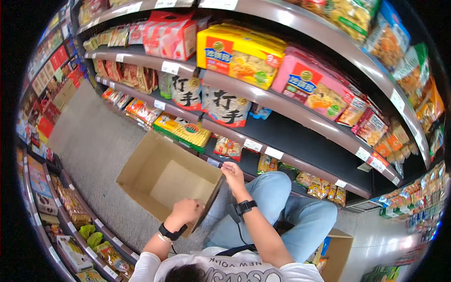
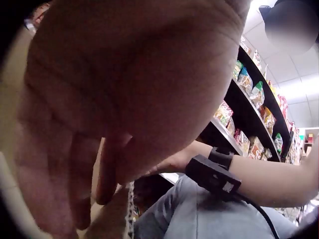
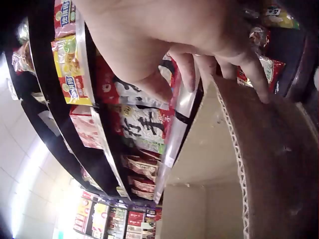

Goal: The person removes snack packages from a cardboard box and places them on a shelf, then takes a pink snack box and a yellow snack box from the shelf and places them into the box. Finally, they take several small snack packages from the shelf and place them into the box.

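Pale-blue jeans (image 1: 268, 195) nearest, knees bent; we see the left hand (image 1: 187, 210) at the near rim of the open cardboard box (image 1: 141, 164), fingers partly hidden, can't tell if pinching. Right hand (image 1: 233, 177) at the box corner by the shelf, fingers loosely spread, a fingertip touching the outer wall. Box sits on the grey floor (image 1: 94, 127), tilted, inside showing. Beyond it we get dark shelves (image 1: 282, 127) with yellow snack packs (image 1: 244, 56), pink snack packs (image 1: 312, 82), white bags (image 1: 228, 105)

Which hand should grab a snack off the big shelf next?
Probably the right hand. It's at the cardboard box's corner, close to the big shelf. The left hand is farther from it.
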Demonstrator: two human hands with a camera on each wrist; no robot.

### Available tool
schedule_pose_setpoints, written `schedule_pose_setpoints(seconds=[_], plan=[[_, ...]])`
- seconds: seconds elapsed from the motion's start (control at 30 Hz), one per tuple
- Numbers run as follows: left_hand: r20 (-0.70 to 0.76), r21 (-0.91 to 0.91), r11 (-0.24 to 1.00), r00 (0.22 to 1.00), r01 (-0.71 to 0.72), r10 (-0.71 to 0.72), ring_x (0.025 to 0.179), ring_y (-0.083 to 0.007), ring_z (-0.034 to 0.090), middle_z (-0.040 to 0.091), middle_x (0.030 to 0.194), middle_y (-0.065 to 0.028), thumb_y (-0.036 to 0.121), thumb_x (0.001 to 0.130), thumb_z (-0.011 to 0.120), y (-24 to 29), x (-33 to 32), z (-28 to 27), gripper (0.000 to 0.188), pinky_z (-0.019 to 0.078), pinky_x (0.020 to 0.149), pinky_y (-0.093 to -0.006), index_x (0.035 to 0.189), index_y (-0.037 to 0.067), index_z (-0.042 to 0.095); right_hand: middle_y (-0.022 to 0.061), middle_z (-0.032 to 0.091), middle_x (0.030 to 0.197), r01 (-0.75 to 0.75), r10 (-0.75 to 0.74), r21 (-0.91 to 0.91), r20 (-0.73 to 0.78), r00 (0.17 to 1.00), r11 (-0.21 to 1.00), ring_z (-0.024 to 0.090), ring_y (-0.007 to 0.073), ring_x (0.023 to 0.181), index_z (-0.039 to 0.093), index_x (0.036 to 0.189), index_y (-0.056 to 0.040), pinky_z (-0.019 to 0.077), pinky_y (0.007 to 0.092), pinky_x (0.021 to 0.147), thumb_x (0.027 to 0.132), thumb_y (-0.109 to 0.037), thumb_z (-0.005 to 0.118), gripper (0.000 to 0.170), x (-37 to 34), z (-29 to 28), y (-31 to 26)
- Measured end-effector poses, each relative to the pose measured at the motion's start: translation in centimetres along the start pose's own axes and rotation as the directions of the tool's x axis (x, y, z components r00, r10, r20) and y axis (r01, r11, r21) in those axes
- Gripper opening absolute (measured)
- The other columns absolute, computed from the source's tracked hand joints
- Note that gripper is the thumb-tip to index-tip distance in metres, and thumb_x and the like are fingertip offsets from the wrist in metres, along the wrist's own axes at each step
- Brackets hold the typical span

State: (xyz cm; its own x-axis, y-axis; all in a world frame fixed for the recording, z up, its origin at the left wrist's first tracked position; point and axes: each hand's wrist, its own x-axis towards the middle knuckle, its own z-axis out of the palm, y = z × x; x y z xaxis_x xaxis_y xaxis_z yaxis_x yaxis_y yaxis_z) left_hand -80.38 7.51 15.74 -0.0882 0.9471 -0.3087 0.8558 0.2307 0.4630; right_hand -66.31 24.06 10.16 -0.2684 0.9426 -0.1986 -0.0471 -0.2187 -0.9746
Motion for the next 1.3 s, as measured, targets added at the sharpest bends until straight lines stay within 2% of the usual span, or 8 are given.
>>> schedule_pose_setpoints(seconds=[0.1, 0.17, 0.23, 0.3, 0.43, 0.73, 1.13, 1.3], plan=[[-0.135, -0.08, 0.995, 0.99, -0.055, 0.044, 0.076, -0.0334, 0.064, 0.065, 0.08, -0.017, 0.03, 0.085, 0.056, 3.0, 2.0, -3.3, 0.025, 0.0516, 0.066, -0.0442, 0.097, 0.012, 0.067, 0.0128, 0.063, 0.109, 0.168, -0.168, 0.012, 0.002, 0.986, 0.986, 0.059, 0.0182, 0.102, 0.055, 0.109, 0.0003, 0.0451, 0.0303, 0.09, 0.085, -0.008, 0.062, 0.026, -1.0, -2.6, -3.1], [-0.372, -0.276, 0.907, 0.906, -0.317, 0.204, 0.079, -0.0303, 0.065, 0.066, 0.085, -0.0167, 0.025, 0.085, 0.059, 5.6, 3.7, -5.1, 0.024, 0.0522, 0.068, -0.0406, 0.101, 0.009, 0.065, 0.0124, 0.063, 0.108, 0.288, -0.288, 0.045, 0.005, 0.958, 0.957, 0.059, 0.018, 0.102, 0.055, 0.11, 0.0002, 0.0449, 0.0302, 0.091, 0.086, -0.007, 0.06, 0.025, -1.6, -4.9, -6.2], [-0.458, -0.311, 0.807, 0.823, -0.502, 0.336, 0.086, -0.0197, 0.065, 0.067, 0.096, -0.0112, 0.014, 0.086, 0.06, 8.8, 5.8, -7.3, 0.024, 0.0509, 0.075, -0.0319, 0.108, 0.004, 0.062, 0.011, 0.062, 0.108, 0.39, -0.389, 0.057, -0.029, 0.921, 0.919, 0.059, 0.0169, 0.102, 0.054, 0.111, -0.0009, 0.0445, 0.0287, 0.09, 0.087, -0.008, 0.06, 0.026, -2.2, -7.6, -9.6], [-0.425, -0.445, 0.725, 0.836, -0.526, 0.346, 0.091, -0.0148, 0.062, 0.066, 0.1, -0.0072, 0.009, 0.086, 0.059, 12.3, 7.6, -9.1, 0.028, 0.0503, 0.075, -0.029, 0.114, 0.005, 0.058, 0.011, 0.062, 0.109, 0.427, -0.424, 0.026, -0.091, 0.901, 0.904, 0.058, 0.0169, 0.103, 0.054, 0.112, -0.001, 0.0443, 0.0287, 0.09, 0.087, -0.008, 0.06, 0.026, -3.7, -10.2, -14.0], [-0.647, -0.365, 0.59, 0.652, -0.72, 0.396, 0.094, -0.0191, 0.06, 0.061, 0.108, -0.0112, 0.01, 0.083, 0.062, 18.4, 12.3, -11.3, 0.039, 0.0497, 0.075, -0.0286, 0.119, 0.003, 0.053, 0.0121, 0.06, 0.111, 0.549, -0.545, -0.04, -0.197, 0.815, 0.835, 0.058, 0.0171, 0.103, 0.052, 0.115, -0.0001, 0.0453, 0.0284, 0.089, 0.087, -0.007, 0.06, 0.029, -4.5, -15.6, -19.9], [-0.802, -0.402, 0.537, 0.568, -0.742, 0.184, 0.097, -0.019, 0.059, 0.052, 0.124, -0.0142, 0.007, 0.082, 0.061, 26.9, 19.5, -14.2, 0.055, 0.0464, 0.086, -0.0318, 0.133, 0.002, 0.04, 0.0162, 0.05, 0.128, 0.637, -0.647, -0.168, -0.372, 0.665, 0.752, 0.056, 0.0189, 0.107, 0.043, 0.129, 0.0025, 0.0461, 0.0289, 0.088, 0.086, -0.007, 0.059, 0.048, -1.4, -22.6, -27.2], [-0.88, -0.149, 0.568, 0.371, -0.809, 0.297, 0.094, -0.0196, 0.061, 0.036, 0.139, -0.0168, 0.003, 0.079, 0.061, 28.5, 22.5, -15.6, 0.064, 0.0507, 0.079, -0.0294, 0.137, 0.004, 0.035, 0.0179, 0.051, 0.126, 0.574, -0.763, -0.529, -0.259, 0.593, 0.625, 0.063, 0.016, 0.084, 0.035, 0.135, 0.0017, 0.0484, 0.0265, 0.075, 0.08, -0.012, 0.064, 0.064, 3.4, -23.9, -30.9], [-0.866, -0.077, 0.616, 0.358, -0.784, 0.348, 0.088, -0.0195, 0.062, 0.031, 0.143, -0.0173, 0.002, 0.08, 0.06, 28.5, 22.4, -16.4, 0.065, 0.0512, 0.077, -0.0288, 0.139, 0.003, 0.032, 0.0202, 0.049, 0.129, 0.574, -0.813, -0.617, -0.201, 0.547, 0.539, 0.063, 0.018, 0.07, 0.038, 0.132, 0.0023, 0.0504, 0.0278, 0.068, 0.078, -0.008, 0.064, 0.061, 4.0, -23.9, -31.4]])
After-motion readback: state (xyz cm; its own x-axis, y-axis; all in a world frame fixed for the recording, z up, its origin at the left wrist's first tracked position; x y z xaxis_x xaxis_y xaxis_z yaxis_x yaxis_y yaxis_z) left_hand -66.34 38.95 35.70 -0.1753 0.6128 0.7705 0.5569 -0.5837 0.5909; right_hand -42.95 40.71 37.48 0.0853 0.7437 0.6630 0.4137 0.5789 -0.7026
